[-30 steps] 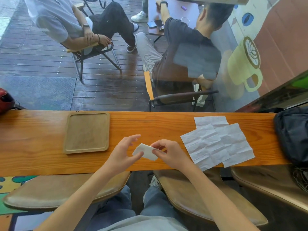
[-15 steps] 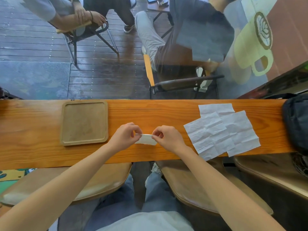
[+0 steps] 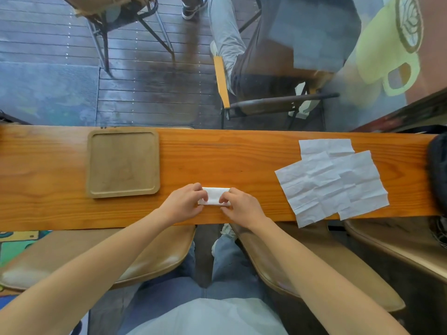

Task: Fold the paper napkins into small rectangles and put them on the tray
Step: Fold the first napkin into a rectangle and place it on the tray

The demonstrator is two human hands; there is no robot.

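1. The folded napkin (image 3: 214, 195) lay flat on the wooden counter (image 3: 242, 160) as a small white rectangle, its long axis running left to right, parallel to the counter's near edge.
2. The left hand (image 3: 185, 201) pressed down on the napkin's left end, fingers curled over it and covering that end.
3. The right hand (image 3: 242, 205) pressed on the napkin's right end, its fingertips (image 3: 223, 198) bent onto the paper; only the middle strip of the rectangle showed between the 2 hands.
4. Whether either hand pinched the paper or only pushed it flat could not be told.
5. The wooden tray (image 3: 96, 163) sat on the counter to the left of the hands, apart from the napkin, with nothing on it.
6. The unfolded napkins (image 3: 331, 177) lay spread and overlapping toward the right end of the counter, creased in a grid, with the near corners hanging past the counter's edge.
7. A dark bag (image 3: 439, 170) rested at the counter's far right end, just beside those sheets.
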